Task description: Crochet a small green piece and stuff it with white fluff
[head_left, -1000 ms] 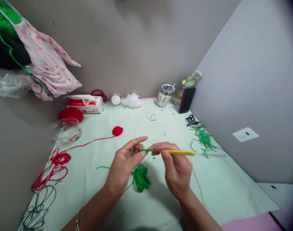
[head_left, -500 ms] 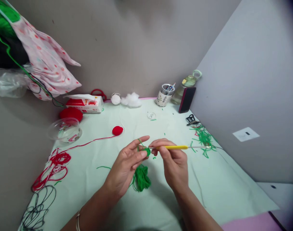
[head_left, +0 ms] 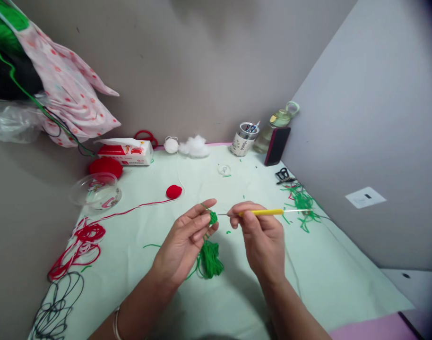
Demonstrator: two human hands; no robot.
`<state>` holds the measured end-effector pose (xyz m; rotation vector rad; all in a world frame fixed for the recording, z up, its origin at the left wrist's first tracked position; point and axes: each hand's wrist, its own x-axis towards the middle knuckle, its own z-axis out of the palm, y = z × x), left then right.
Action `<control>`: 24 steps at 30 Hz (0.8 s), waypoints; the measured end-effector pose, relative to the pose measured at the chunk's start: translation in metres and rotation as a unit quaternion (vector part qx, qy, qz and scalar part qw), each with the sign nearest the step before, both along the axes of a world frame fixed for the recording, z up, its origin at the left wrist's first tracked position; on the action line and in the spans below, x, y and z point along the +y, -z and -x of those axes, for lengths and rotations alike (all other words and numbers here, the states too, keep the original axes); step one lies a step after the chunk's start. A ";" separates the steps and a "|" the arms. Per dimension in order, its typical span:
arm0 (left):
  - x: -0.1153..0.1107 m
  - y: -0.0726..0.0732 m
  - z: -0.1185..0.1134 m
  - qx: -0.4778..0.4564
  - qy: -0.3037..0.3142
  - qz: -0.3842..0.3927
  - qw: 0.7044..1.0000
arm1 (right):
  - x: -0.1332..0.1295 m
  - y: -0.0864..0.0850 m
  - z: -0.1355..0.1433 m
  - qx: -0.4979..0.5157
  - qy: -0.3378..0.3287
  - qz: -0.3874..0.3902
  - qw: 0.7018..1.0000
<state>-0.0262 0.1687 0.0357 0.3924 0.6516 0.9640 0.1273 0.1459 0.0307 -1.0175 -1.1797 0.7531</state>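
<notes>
A hank of green yarn [head_left: 211, 260] lies on a pale green tablecloth [head_left: 329, 283], just below a person's hands. The L hand [head_left: 180, 241], fingers pinched, grips a small green crocheted piece [head_left: 213, 218] w/ a strand [head_left: 203, 206] over a finger; the R hand [head_left: 263, 241] holds a yellow-handled crochet hook [head_left: 269, 212], its metal tip just beside the piece, contact hard to tell. Step in hand is prob. crocheting, poss. btw. stitches; the next stitch would call for working the tip into a loop, w/ the strand taut & the piece steady. Beyond sits a red ball [head_left: 174, 191], w/ green yarn clippings [head_left: 303, 203] to the R. At back: a tissue pack [head_left: 125, 153], white stuffing [head_left: 194, 147], a pen can [head_left: 243, 144] & a phone [head_left: 277, 146] near a bottle [head_left: 280, 118].
</notes>
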 end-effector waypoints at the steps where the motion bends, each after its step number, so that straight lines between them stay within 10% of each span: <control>1: -0.001 0.000 0.000 0.022 0.001 -0.017 1.000 | 0.001 0.000 0.001 0.010 -0.019 0.013 1.000; 13: -0.004 -0.004 0.001 0.157 0.012 -0.087 0.984 | 0.001 0.002 -0.004 0.098 -0.048 0.065 0.992; 19: -0.006 0.001 0.002 0.202 -0.023 -0.120 0.972 | -0.008 -0.004 -0.001 -0.108 0.002 -0.013 0.994; 24: -0.011 0.001 -0.003 0.266 -0.091 -0.148 0.948 | -0.009 0.007 0.005 -0.329 0.033 -0.195 0.923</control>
